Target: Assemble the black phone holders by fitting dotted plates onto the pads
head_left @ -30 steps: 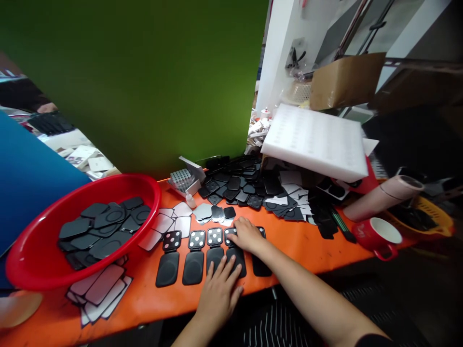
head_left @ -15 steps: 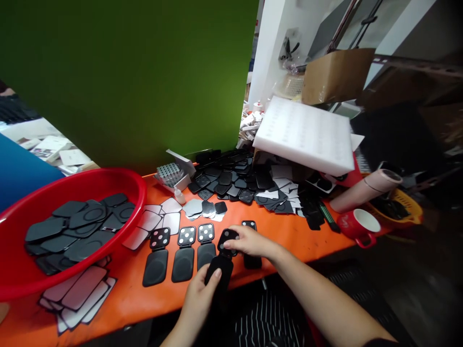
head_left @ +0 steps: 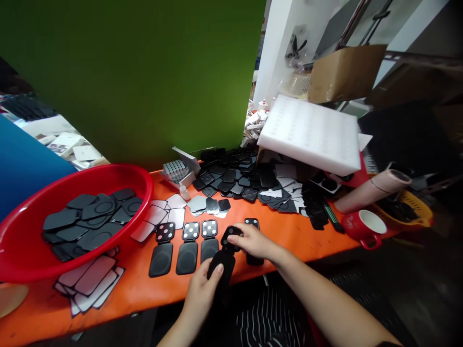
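Observation:
Between my hands is a black folding charger pad, tilted above the table's front edge. My left hand is closed around its larger panel, thumb on top. My right hand pinches the smaller panel, whose pale round dots are partly covered by my fingers. To the left lie similar unfolded pads: one at far left, one beside it, and a third partly behind my left hand. Another unfolded pad lies partly hidden behind my right hand.
A red basin of black panels stands left. Pinkish-white sheets lie before it. Behind my hands are a small bottle, silver plates and piled black parts. A red mug and pink tumbler stand right.
The view has shifted slightly, so the table's contents appear a little further right. Both hands keep their hold on the folding charger pad, in nearly the same pose.

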`<state>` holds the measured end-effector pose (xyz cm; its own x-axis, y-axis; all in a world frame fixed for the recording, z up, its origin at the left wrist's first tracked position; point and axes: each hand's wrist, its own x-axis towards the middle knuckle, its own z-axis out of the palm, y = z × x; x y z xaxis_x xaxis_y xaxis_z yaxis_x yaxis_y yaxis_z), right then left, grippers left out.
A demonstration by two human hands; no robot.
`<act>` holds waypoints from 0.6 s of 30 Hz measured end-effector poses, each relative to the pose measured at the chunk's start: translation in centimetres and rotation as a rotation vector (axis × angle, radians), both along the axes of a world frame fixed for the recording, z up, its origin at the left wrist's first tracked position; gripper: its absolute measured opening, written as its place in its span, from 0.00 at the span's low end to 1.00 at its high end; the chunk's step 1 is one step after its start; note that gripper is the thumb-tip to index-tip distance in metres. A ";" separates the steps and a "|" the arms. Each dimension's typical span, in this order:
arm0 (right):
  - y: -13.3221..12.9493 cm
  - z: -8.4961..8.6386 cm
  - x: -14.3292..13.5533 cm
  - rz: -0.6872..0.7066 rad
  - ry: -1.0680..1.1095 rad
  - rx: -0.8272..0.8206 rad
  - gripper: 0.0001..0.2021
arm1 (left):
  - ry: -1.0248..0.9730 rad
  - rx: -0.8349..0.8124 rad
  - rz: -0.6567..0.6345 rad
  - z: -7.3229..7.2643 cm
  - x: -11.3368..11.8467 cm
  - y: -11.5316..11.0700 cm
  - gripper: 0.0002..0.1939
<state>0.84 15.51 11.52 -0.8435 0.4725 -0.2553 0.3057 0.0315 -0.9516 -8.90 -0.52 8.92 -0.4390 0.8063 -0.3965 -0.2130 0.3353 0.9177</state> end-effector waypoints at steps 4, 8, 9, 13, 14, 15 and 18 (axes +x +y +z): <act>0.6 -0.5 -0.1 0.028 0.038 -0.203 0.12 | 0.010 0.034 0.002 0.1 0.4 -0.1 0.16; 0.9 -0.9 -0.1 0.050 0.034 -0.263 0.14 | 0.049 0.038 -0.046 -0.5 0.4 0.0 0.16; 1.2 -1.1 -0.2 0.068 0.022 -0.242 0.14 | 0.072 0.032 -0.070 -0.8 0.3 0.1 0.16; 3.2 -1.9 -0.8 0.184 -0.166 0.111 0.13 | 0.330 0.021 -0.177 -1.7 -0.8 0.1 0.17; 3.9 -2.1 -1.1 0.202 -0.233 0.225 0.13 | 0.464 0.021 -0.199 -2.0 -1.2 0.0 0.18; 4.4 -2.2 -1.4 0.205 -0.290 0.323 0.14 | 0.620 0.022 -0.220 -2.2 -1.6 -0.2 0.18; 5.1 -2.5 -2.7 0.158 -0.361 0.511 0.16 | 1.067 -0.016 -0.261 -3.1 -2.9 -0.9 0.18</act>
<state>-1.90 20.63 9.01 -0.8160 0.4871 -0.3114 0.5583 0.5242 -0.6430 -11.76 -1.38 5.83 -0.3792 0.9223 0.0745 0.7669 0.2681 0.5831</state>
